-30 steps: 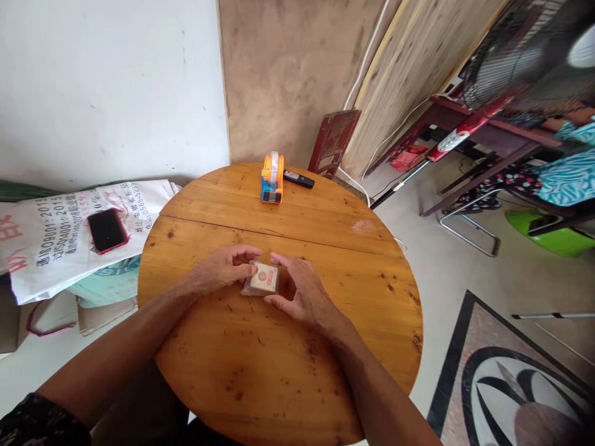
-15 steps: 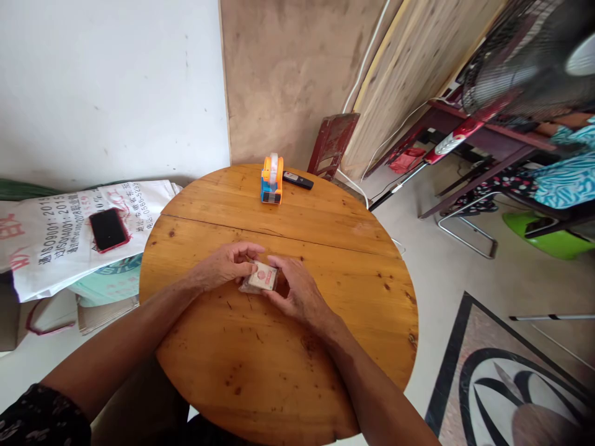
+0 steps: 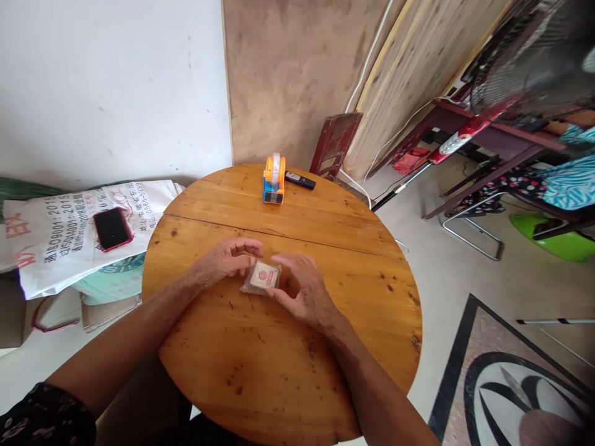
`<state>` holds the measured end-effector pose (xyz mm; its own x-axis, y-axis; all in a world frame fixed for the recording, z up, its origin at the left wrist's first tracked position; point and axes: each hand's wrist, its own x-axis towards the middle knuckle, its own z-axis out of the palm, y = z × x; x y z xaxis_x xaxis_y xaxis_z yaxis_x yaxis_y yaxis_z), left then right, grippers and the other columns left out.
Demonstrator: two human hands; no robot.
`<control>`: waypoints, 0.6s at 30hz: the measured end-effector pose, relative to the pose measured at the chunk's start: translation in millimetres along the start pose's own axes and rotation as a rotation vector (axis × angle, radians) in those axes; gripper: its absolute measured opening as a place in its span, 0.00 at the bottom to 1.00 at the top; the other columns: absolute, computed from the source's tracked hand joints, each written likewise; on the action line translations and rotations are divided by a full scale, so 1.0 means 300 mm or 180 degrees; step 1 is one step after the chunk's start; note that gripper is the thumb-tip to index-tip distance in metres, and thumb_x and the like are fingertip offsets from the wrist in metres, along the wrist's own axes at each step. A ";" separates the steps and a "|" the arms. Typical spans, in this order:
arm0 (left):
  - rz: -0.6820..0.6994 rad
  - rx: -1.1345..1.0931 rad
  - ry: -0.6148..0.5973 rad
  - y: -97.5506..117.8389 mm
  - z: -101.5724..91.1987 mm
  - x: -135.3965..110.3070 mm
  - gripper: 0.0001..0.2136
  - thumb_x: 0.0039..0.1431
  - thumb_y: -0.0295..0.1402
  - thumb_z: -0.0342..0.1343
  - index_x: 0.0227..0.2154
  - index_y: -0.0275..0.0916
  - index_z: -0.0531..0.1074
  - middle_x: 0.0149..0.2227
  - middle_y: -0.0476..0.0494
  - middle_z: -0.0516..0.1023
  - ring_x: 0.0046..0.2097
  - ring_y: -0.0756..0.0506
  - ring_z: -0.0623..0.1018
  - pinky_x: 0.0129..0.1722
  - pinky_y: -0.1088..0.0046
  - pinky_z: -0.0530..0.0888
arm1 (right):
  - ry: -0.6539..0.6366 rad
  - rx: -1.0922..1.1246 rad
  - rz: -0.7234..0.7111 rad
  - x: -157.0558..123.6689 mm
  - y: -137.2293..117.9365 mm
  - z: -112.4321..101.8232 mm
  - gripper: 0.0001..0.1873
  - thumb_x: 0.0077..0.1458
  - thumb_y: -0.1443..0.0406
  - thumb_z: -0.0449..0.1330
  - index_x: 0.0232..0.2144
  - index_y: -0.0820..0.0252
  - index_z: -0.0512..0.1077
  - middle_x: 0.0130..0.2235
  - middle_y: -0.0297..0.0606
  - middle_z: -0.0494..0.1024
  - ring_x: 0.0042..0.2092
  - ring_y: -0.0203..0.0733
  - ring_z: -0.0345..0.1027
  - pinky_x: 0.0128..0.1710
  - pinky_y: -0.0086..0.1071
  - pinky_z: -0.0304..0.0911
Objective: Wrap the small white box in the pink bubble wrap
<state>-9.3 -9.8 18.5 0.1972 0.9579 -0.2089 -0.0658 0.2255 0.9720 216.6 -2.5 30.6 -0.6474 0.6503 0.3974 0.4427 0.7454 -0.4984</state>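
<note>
A small squarish pale packet [image 3: 263,276] with a red print on top, in loose clear plastic wrap, lies near the middle of the round wooden table [image 3: 288,365]. On its left is my left hand [image 3: 227,260], fingers apart, the thumb tip at the packet's upper left corner. My right hand [image 3: 304,288] curves open around the right side, its thumb close to the lower right edge. Whether either thumb presses on the wrap, I cannot tell. Farther back stands an orange and blue tape dispenser [image 3: 274,179] with a roll of clear tape.
Beside the dispenser lies a black remote-like object [image 3: 300,180]. At left, a phone [image 3: 113,229] rests on a white printed sack [image 3: 60,272]. A red wooden chair [image 3: 332,145] stands behind the table. To the right are a standing fan [image 3: 465,139] and a seated person [image 3: 567,179].
My fingers have loosened from the packet, and both hands have spread slightly apart. The packet stays on the table. The whole view has shifted a little.
</note>
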 end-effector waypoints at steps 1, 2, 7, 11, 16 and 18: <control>-0.0011 -0.0015 -0.0040 -0.003 0.000 0.002 0.22 0.47 0.34 0.62 0.47 0.38 0.71 0.47 0.41 0.77 0.24 0.57 0.69 0.21 0.80 0.62 | -0.0020 0.0021 -0.0017 0.000 0.002 0.005 0.25 0.55 0.58 0.62 0.55 0.53 0.65 0.51 0.43 0.76 0.53 0.51 0.68 0.53 0.47 0.60; -0.0013 -0.0043 -0.0074 -0.005 0.001 0.003 0.22 0.47 0.34 0.63 0.47 0.37 0.71 0.46 0.41 0.77 0.26 0.56 0.70 0.23 0.79 0.64 | -0.0040 0.0043 -0.0036 -0.001 0.004 0.009 0.25 0.55 0.58 0.62 0.55 0.53 0.65 0.51 0.43 0.76 0.53 0.50 0.68 0.53 0.47 0.60; 0.0062 -0.0074 -0.0133 -0.018 0.008 0.009 0.20 0.47 0.32 0.64 0.45 0.36 0.71 0.37 0.46 0.76 0.31 0.53 0.73 0.26 0.79 0.67 | -0.0128 0.0052 -0.0012 0.001 0.007 0.018 0.24 0.56 0.59 0.61 0.55 0.52 0.65 0.50 0.43 0.77 0.51 0.50 0.69 0.53 0.47 0.59; 0.0122 -0.0053 -0.0199 -0.024 0.010 0.016 0.20 0.47 0.33 0.64 0.45 0.36 0.72 0.34 0.48 0.74 0.28 0.54 0.70 0.24 0.80 0.64 | -0.0178 -0.0005 -0.0053 0.005 0.005 0.015 0.25 0.56 0.60 0.60 0.56 0.53 0.64 0.49 0.42 0.76 0.50 0.49 0.69 0.52 0.46 0.60; 0.0166 -0.0139 -0.0070 -0.019 0.011 0.011 0.20 0.46 0.34 0.63 0.44 0.37 0.72 0.38 0.46 0.74 0.27 0.55 0.69 0.24 0.79 0.63 | -0.0084 0.0075 -0.0083 0.001 0.002 0.006 0.26 0.57 0.56 0.61 0.56 0.52 0.64 0.52 0.44 0.75 0.53 0.51 0.68 0.54 0.49 0.59; 0.0215 -0.0141 0.0091 -0.011 0.011 0.006 0.18 0.48 0.35 0.62 0.43 0.37 0.73 0.36 0.47 0.74 0.24 0.56 0.66 0.22 0.79 0.60 | 0.0046 0.0075 -0.0096 0.000 0.000 -0.003 0.23 0.57 0.56 0.62 0.54 0.52 0.67 0.55 0.45 0.73 0.56 0.51 0.66 0.55 0.48 0.60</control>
<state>-5.5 -9.5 15.2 0.1628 0.9757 -0.1466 -0.1212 0.1672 0.9784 217.2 -2.5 31.5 -0.6511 0.6298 0.4236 0.4083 0.7611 -0.5040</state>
